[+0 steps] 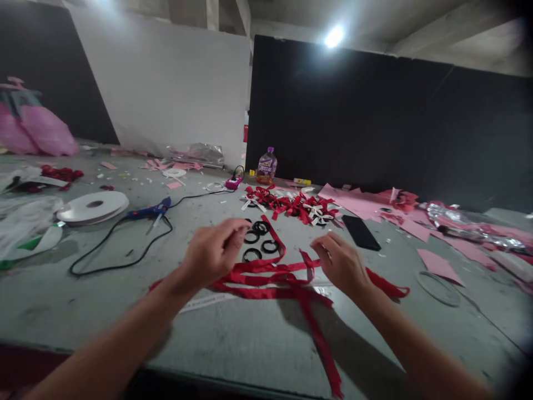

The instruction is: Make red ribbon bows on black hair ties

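My left hand (215,249) is raised over the left end of several red ribbon strips (270,280), thumb and fingers pressed together. Whatever it pinches, if anything, is too small to see. Across from it, my right hand (342,261) has curled fingers with the tips together. A strip of red ribbon runs up to that hand and passes out of sight at it; whether the fingers grip it I cannot tell. Between the hands lie several black rings (270,246). One long ribbon tail (320,339) hangs toward the table's front edge.
Behind the rings is a pile of red and white bows (295,205). A phone (360,232) lies to the right, near pink sheets (439,265). On the left are a blue glue gun (150,210) with its cord and a white ribbon spool (94,206). A bottle (266,166) stands behind.
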Motion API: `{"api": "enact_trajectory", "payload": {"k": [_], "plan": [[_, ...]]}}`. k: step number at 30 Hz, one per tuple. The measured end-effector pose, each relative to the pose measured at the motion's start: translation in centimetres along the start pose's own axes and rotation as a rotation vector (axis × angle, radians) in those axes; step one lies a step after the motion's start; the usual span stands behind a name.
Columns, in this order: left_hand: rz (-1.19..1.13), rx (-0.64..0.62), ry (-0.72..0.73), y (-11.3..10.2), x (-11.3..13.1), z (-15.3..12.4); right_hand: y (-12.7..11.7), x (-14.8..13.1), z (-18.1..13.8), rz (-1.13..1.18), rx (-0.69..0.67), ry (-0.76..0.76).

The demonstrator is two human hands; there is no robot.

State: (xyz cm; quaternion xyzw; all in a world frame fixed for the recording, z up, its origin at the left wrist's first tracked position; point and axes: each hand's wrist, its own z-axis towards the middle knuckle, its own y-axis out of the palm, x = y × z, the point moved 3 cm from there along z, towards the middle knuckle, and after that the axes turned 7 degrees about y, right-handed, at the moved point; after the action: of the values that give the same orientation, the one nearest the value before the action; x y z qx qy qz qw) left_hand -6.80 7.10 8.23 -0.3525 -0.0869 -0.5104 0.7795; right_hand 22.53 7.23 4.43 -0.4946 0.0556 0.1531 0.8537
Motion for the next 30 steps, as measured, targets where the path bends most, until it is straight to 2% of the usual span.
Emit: {"api": "enact_trajectory", "payload": {"k": [2, 4, 7, 9, 13, 16, 20, 22, 27, 30], "plan": [[-0.130, 0.118, -0.196, -1.1, 2.3, -1.7, -1.1, 1.0, -2.9, 0.047, 0.096, 0.017], [-0.398, 0.218, -0.496, -0.5, 4.5, -4.3, -1.5, 1.8, -4.1, 0.108, 0.158, 0.037], [-0.921, 0.261, -0.880, 2.7, 7.3, -8.0, -1.4, 2.7, -4.1, 0.200, 0.213, 0.098], [-1.150, 0.246, -1.001, 4.9, 8.7, -9.4, -0.9, 3.1, -3.7, 0.254, 0.194, 0.132], [-1.452, 0.179, -1.043, 7.5, 10.4, -9.9, 0.5, 4.0, -3.5, 0.325, 0.051, 0.131], [-1.560, 0.189, -1.053, 8.1, 10.8, -9.6, 1.0, 4.9, -3.4, 0.356, 0.007, 0.149], [-1.685, 0.104, -1.073, 8.8, 11.1, -9.4, 1.5, 5.3, -3.1, 0.381, -0.058, 0.146], [-1.743, 0.100, -1.076, 8.8, 11.0, -9.5, 1.8, 5.3, -3.0, 0.383, -0.083, 0.144], [-1.789, 0.309, -1.098, 8.1, 10.5, -9.8, 2.1, 5.7, -2.6, 0.378, -0.087, 0.153], [-1.748, 0.414, -1.056, 7.5, 10.4, -9.8, 2.0, 6.2, -2.3, 0.363, -0.069, 0.166]]}}
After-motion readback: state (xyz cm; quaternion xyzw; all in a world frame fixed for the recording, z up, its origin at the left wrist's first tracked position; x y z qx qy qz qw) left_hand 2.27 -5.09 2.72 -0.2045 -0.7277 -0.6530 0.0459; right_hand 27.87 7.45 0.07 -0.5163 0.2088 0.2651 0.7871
